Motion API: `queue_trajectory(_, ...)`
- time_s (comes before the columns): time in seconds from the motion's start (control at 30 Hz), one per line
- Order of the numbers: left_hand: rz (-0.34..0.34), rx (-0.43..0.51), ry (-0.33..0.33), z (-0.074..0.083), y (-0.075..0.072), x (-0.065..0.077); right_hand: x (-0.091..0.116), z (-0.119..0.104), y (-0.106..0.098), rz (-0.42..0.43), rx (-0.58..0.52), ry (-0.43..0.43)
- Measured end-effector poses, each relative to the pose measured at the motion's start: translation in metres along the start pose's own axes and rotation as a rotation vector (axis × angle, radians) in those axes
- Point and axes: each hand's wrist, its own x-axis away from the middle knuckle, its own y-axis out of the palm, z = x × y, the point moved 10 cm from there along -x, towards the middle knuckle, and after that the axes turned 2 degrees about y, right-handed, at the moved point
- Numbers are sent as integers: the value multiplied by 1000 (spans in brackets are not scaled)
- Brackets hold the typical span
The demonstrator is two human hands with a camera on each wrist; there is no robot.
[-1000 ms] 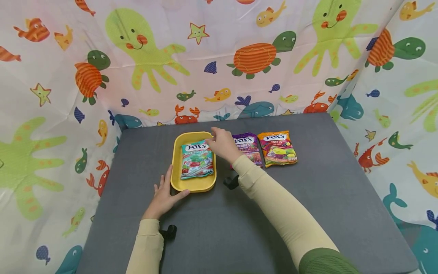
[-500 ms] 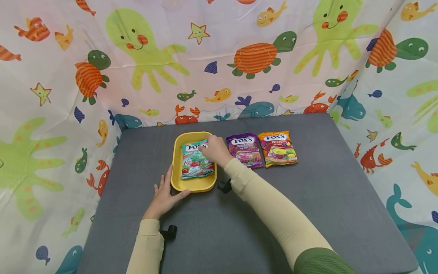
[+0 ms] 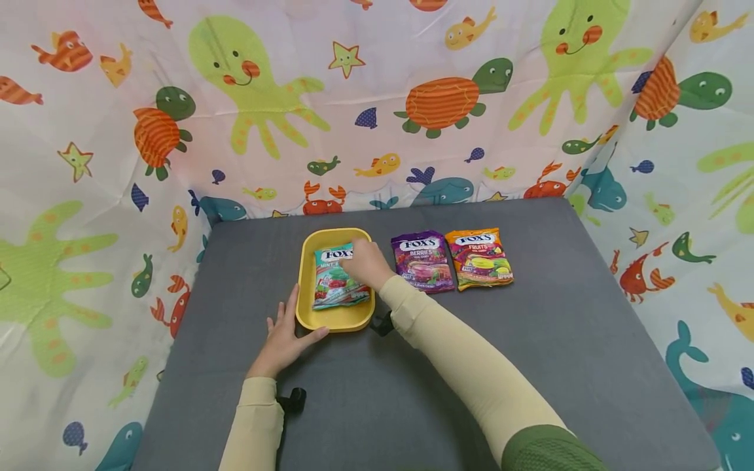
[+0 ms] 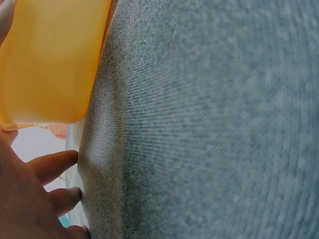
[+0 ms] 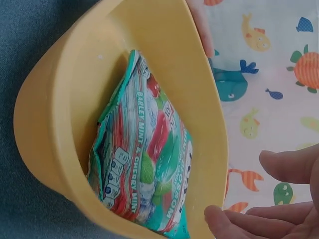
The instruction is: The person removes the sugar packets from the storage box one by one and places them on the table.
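In the head view, a teal Fox's Mint Blossom candy bag (image 3: pixel 332 284) lies inside a yellow plastic tub (image 3: pixel 305 261). My left hand (image 3: pixel 281 343) rests spread at the tub's near left corner, index finger along the side and thumb by the front. The left wrist view shows the tub's outer wall (image 4: pixel 50 64) and those spread fingers. Over the tub's right side hovers my right hand (image 3: pixel 368 265), hiding part of the bag's upper right. In the right wrist view its thumb (image 5: pixel 286 167) and fingers are apart with nothing between them; contact with the bag cannot be made out.
To the tub's right, a purple Fox's Berries bag (image 3: pixel 422 261) and an orange Fox's Fruits bag (image 3: pixel 480 258) lie side by side on the grey table (image 3: pixel 559 340). A sea-animal printed cloth (image 3: pixel 377 85) hangs behind and at both sides.
My right hand has moved left and slightly down, from beside the Berries bag to over the mint bag, uncovering the Berries bag. My left hand stays at the tub.
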Motion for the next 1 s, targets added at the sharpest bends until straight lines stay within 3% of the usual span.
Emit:
queue_trajectory(0.27, 10, 0, 10, -1, -1, 1, -1, -2, 20, -92, 49, -17)
queue_trajectory(0.53, 3, -4, 6, -2, -1, 3, 1, 1, 38, -172, 39, 43)
queue_trajectory(0.77, 3, -2, 1, -2, 0, 3, 2, 6, 49, -197, 58, 68)
queue_trajectory(1.0, 6, 2, -2, -2, -1, 1, 1, 14, 49, -198, -17, 99)
